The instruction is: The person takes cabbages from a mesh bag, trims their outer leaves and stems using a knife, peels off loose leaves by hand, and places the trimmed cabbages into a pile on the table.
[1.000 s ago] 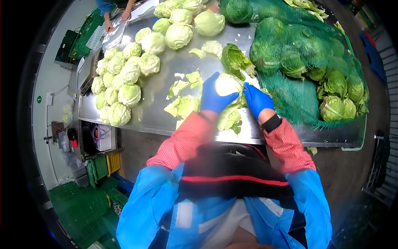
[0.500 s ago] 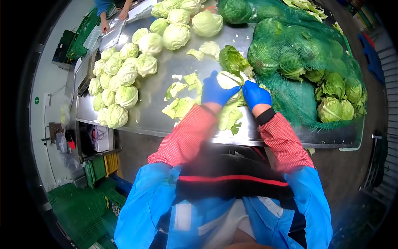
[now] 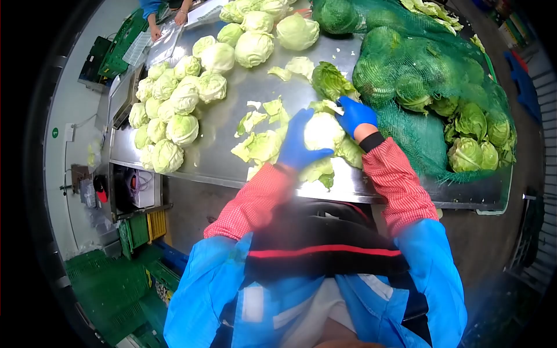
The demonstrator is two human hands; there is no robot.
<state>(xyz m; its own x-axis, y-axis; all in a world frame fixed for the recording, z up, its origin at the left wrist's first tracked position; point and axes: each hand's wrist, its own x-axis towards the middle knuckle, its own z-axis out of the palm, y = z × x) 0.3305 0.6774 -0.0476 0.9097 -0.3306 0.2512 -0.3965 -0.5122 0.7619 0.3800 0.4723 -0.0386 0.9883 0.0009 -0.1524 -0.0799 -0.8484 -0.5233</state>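
A pale cabbage [image 3: 323,132] rests on the steel table in front of me. My left hand [image 3: 300,144], in a blue glove, cups its left side with the thumb along the near edge. At the cabbage's upper right, my right hand [image 3: 356,118], also gloved, has its fingers closed on a cabbage leaf [image 3: 327,107]; the fingertips are partly hidden. Loose trimmed leaves [image 3: 258,146] lie left of my left hand, and others are under and right of the cabbage. A darker green leaf [image 3: 332,81] sits just beyond my right hand.
Several pale cabbages [image 3: 184,98] are grouped on the left of the steel table [image 3: 223,152]. On the right, a green mesh sack [image 3: 415,136] holds green cabbages [image 3: 465,154]. Another person's hands [image 3: 181,17] are at the far left, over papers. Green crates [image 3: 110,290] stand below left.
The cabbage shows a paler, barer face between my hands. My right hand has moved up and away from its side, with a leaf at the fingers; my left hand has opened wider around it.
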